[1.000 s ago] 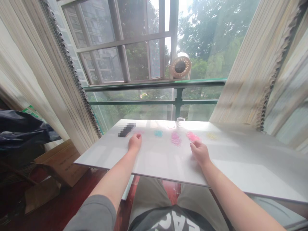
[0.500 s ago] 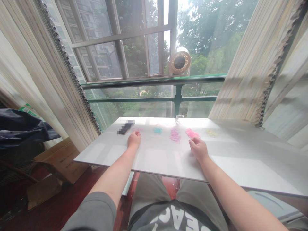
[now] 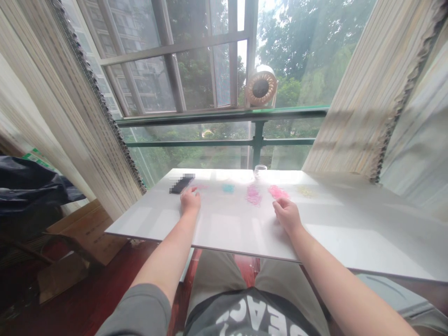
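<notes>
My left hand (image 3: 191,200) rests on the white table with its fingers loosely stretched out, beside a thin scatter of pale pink bits (image 3: 200,186) and just right of a dark phone-like slab (image 3: 182,184) that is pixelated. My right hand (image 3: 287,213) is closed on the tabletop, right in front of a bright pink pile (image 3: 278,191) of thin, strand-like pieces. Whatever its fingers may hold is hidden. Between the hands lie a teal pile (image 3: 228,188) and a purple pile (image 3: 254,195) of similar pieces. A pale yellow pile (image 3: 305,191) lies farther right.
A small clear cup (image 3: 260,171) stands at the far edge of the white table (image 3: 231,228). Behind it are a green railing (image 3: 217,121) and a round fan (image 3: 261,87). Curtains hang on both sides; a cardboard box (image 3: 89,231) is on the left.
My left hand has shifted slightly left toward the dark slab, and its fingers have loosened from a closed pose. My right hand stays closed in nearly the same place.
</notes>
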Demonstrator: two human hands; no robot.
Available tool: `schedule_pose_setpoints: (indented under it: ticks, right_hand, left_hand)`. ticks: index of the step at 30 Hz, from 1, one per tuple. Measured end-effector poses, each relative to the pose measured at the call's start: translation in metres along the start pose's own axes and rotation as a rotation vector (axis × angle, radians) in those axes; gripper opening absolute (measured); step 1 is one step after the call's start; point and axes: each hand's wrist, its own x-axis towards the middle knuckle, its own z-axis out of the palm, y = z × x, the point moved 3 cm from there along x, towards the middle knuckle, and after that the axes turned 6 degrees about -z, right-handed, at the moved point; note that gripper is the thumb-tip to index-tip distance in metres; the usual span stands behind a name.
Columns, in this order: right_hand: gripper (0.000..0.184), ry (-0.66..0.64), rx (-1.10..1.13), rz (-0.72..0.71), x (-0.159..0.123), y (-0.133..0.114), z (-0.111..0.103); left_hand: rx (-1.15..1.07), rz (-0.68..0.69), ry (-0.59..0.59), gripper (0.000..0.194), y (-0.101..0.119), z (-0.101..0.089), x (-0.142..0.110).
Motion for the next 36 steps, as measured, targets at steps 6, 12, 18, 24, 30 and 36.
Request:
schedule_pose_setpoints:
  ticks: [6,12,18,24,30,36]
  right_hand:
    - [0.021,-0.009,0.007,-0.001,-0.001,-0.002,0.000]
    - [0.020,-0.010,-0.002,0.000,0.000,-0.002,0.000]
    - [0.020,-0.011,-0.007,-0.010,0.000,-0.003,0.000]
    - [0.020,-0.023,-0.011,-0.031,0.000,-0.006,0.002]
    - [0.011,-0.189,-0.001,-0.112,-0.005,-0.018,0.013]
    - [0.011,-0.327,-0.001,-0.177,-0.008,-0.024,0.018]
  left_hand:
    - [0.076,0.004,-0.091,0.021,-0.010,-0.011,-0.009]
    - [0.167,0.034,-0.209,0.020,-0.010,-0.003,-0.011]
    - [0.212,0.064,-0.230,0.019,-0.007,-0.001,-0.010]
    - [0.208,0.141,-0.222,0.022,0.001,-0.003,-0.014]
    - [0.053,0.432,-0.438,0.022,0.050,0.015,-0.054]
    - [-0.126,0.650,-0.725,0.024,0.107,0.042,-0.115]
